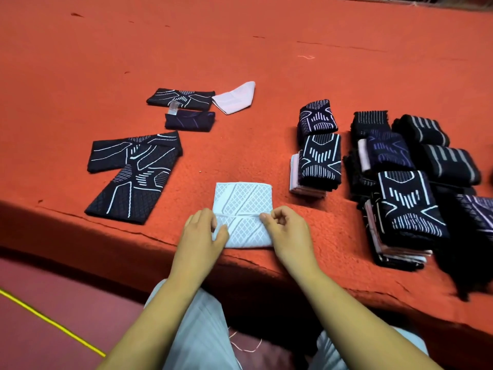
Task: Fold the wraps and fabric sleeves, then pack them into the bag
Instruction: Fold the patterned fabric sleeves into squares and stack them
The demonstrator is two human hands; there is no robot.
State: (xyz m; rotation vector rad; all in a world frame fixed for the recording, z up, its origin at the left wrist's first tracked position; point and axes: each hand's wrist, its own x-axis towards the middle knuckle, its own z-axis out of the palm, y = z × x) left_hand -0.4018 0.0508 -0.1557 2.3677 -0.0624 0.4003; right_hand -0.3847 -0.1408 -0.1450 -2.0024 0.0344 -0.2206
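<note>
Both hands [204, 231] [286, 232] pinch white sleeve [241, 204]; folded stacks [320, 158] right.

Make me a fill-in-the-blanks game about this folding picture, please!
1. The sleeve pinched by the left hand and the right hand is coloured ____.
2. The big unfolded dark sleeve lies on the ____ side of it.
3. The folded stacks sit on the ____ side of it.

Missing words: white, left, right.
</note>
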